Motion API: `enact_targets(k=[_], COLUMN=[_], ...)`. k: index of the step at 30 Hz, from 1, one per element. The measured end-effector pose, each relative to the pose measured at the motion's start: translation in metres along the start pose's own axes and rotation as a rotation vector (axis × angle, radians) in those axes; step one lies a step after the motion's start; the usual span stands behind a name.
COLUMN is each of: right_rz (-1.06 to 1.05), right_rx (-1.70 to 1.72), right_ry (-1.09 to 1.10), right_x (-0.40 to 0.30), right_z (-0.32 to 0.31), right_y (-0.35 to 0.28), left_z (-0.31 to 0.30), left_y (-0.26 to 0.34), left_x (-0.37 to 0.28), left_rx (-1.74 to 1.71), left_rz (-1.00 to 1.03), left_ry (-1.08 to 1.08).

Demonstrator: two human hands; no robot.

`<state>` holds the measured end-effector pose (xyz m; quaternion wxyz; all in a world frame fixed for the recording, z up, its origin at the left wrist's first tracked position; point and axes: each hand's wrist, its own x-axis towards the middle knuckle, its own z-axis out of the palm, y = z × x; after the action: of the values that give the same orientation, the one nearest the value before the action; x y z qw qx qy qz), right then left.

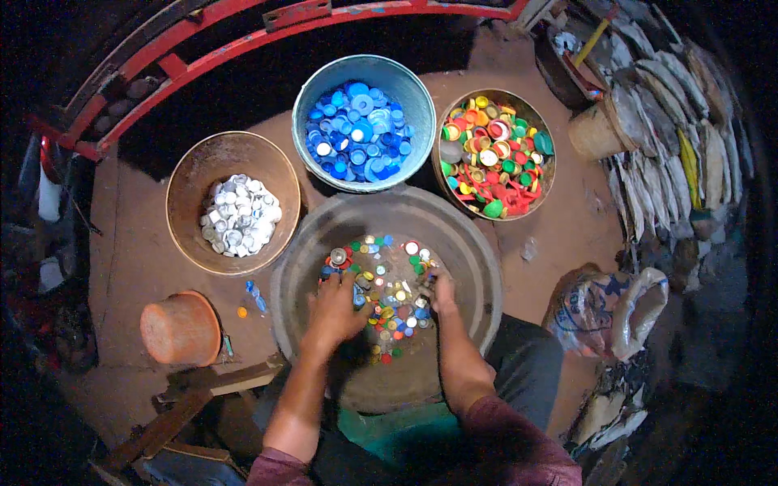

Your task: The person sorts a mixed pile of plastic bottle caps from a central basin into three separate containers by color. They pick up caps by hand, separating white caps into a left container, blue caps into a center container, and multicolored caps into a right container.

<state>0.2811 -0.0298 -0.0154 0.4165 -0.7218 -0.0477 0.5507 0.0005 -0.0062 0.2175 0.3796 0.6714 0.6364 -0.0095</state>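
Observation:
Both my hands are inside a wide, shallow grey basin with mixed plastic bottle caps scattered over its floor. At the basin's left side, my left hand rests palm down over some caps, and its fingertips are partly hidden. My right hand is blurred at the right side, close to green and white caps; what its fingers touch is hard to see. Beyond the basin stand a brown bucket of white caps, a light-blue bucket of blue caps and a tub of red, yellow and green caps.
An orange pot lies tipped on the floor at left, near an orange cap. At right are a printed plastic sack, a beige bucket and stacked flattened sacks. A red frame crosses the back.

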Motion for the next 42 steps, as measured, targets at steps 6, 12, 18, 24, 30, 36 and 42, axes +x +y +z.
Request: enact_targets(k=[6,12,18,24,30,36,42], right_rz=[0.054,-0.075,-0.008,0.133,0.040,-0.026,0.090], right_rx=[1.038,-0.768,-1.238,-1.180,-1.222,-1.232,0.316], right_ry=[0.028,0.313,0.105,0.245,0.033,0.067,-0.428], right_x=[-0.064,-0.042,-0.078,-0.074,-0.085,-0.074,-0.018], right_z=[-0.007,-0.021,-0.017,-0.003,0.010,0.018,-0.015], right_y=[-0.025,0.004,0.026,0.037,0.026,0.042,0.036], left_z=[-0.005,-0.007,-0.010,-0.006,-0.007,-0.009,-0.004], left_y=[-0.004,-0.004,-0.009,-0.010,-0.009,-0.008,-0.010], left_x=[0.000,-0.003,-0.002,-0.003,-0.001,-0.004,0.001], left_rx=[-0.078,-0.050,-0.073,-0.054,-0.111,-0.071,-0.131], left_rz=[0.020,0.062,0.036,0.058,0.063,0.051,0.092], left_ry=[-0.033,0.009,-0.011,0.009,-0.019,0.013,0.002])
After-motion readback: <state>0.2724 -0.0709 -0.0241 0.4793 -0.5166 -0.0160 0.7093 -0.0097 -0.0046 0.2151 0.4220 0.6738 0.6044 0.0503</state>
